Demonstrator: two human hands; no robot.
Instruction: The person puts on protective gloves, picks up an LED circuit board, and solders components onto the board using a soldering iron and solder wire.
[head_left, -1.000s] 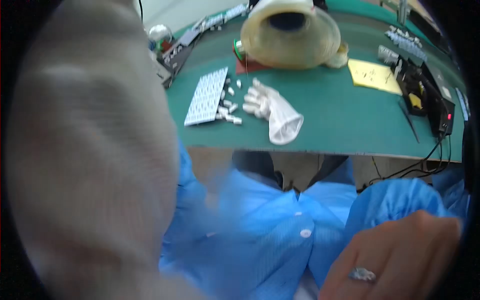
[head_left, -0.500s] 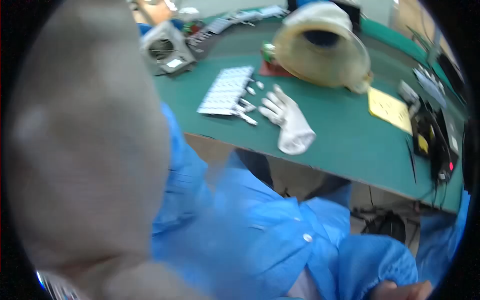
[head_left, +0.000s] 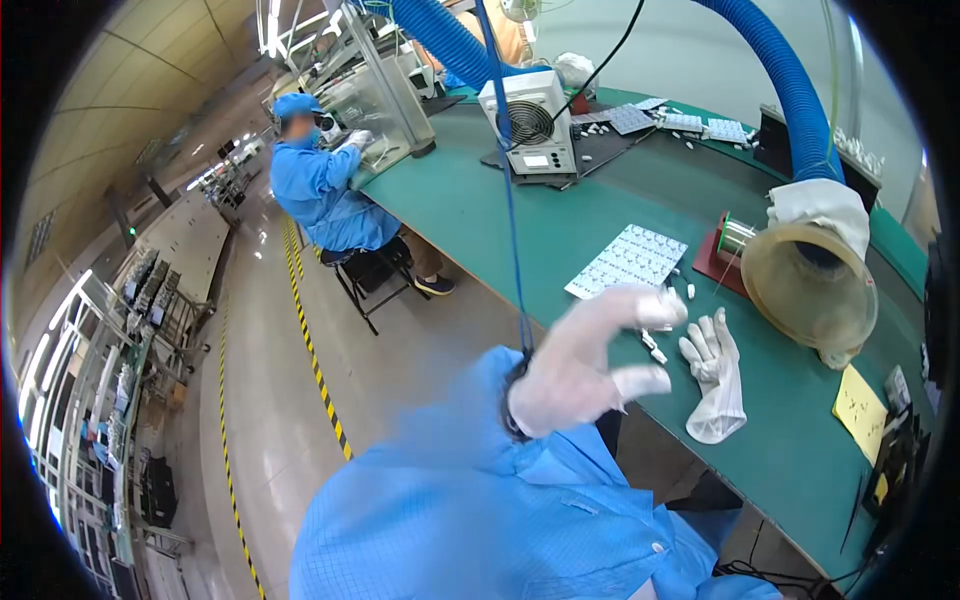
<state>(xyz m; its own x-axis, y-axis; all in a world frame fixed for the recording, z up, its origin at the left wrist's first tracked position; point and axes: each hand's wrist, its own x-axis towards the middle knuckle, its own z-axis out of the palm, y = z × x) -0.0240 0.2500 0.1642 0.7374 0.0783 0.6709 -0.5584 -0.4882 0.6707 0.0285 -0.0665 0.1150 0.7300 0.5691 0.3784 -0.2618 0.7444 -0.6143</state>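
My left hand, in a white glove with a dark wrist strap and a blue cord, is raised over the near table edge. Its thumb and fingers are apart, and nothing is between them. Beyond it lies a sheet with rows of small marks, with small white pieces beside it. A loose white glove rests on the green mat to the right of my hand. My right hand is out of view.
A fume funnel on a blue hose stands right, near a solder reel. A yellow note lies at the right. Behind is a fan unit. A co-worker sits at the far left table end.
The view has swung left, showing the aisle and the co-worker. The large blurred gloved shape has gone from close to the camera; my left hand now shows lower. My right hand has left the view.
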